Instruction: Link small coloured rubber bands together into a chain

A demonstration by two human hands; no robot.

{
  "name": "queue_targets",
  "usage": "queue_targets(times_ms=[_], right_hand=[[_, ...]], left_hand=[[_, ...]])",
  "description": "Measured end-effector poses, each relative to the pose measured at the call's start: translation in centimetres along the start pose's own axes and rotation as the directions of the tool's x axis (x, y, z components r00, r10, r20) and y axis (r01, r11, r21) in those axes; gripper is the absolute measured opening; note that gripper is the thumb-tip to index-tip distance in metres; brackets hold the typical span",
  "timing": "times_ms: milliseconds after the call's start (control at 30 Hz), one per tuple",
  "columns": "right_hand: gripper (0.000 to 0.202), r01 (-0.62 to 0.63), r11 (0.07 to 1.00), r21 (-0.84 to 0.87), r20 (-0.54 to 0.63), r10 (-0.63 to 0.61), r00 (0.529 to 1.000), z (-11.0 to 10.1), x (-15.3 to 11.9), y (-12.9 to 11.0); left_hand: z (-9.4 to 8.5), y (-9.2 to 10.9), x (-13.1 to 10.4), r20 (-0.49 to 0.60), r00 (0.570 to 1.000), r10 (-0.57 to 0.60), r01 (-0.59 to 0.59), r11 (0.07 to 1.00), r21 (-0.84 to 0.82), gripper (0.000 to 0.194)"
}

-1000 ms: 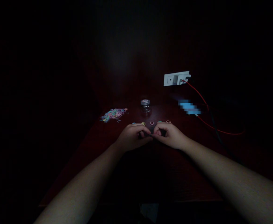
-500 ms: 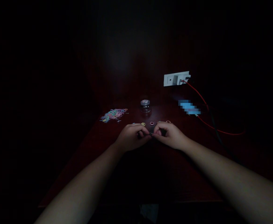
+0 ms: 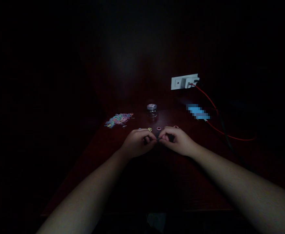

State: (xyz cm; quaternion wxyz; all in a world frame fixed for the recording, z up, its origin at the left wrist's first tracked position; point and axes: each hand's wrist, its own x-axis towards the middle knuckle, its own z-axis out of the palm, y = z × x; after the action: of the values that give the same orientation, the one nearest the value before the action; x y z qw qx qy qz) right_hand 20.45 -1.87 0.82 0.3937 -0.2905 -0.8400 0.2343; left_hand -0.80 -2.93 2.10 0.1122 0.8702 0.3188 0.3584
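Observation:
My left hand (image 3: 140, 142) and my right hand (image 3: 175, 139) meet low over the dark red table, each with thumb and forefinger pinched. A small, thin, pale strand (image 3: 158, 139) spans the narrow gap between their fingertips; in the dim light its kind cannot be made out. Just beyond the hands lies a row of small coloured hair ties, among them a yellow hair tie (image 3: 149, 129), a pink hair tie (image 3: 159, 129) and an orange hair tie (image 3: 176, 127). My hands partly cover others in that row.
A loose pile of multicoloured hair ties (image 3: 119, 120) lies at the left. Behind the row stands a clear lidded jar (image 3: 152, 111). On the right, a red cable (image 3: 220, 131) runs from a charger in the wall socket (image 3: 178, 83) to a blurred-out blue device (image 3: 197, 111).
The fingertips have drawn slightly apart, and more of the thin strand shows between them. Otherwise the hands and the table's things stay where they were.

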Motion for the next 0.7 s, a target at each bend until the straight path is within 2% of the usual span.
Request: queue_targets(times_ms=[700], right_hand=[[0.007, 0.012, 1.000, -0.005, 0.002, -0.012, 1.000, -0.26, 0.03, -0.34]], left_hand=[[0.03, -0.09, 0.07, 0.018, 1.000, 0.000, 0.001, 1.000, -0.010, 0.010]])
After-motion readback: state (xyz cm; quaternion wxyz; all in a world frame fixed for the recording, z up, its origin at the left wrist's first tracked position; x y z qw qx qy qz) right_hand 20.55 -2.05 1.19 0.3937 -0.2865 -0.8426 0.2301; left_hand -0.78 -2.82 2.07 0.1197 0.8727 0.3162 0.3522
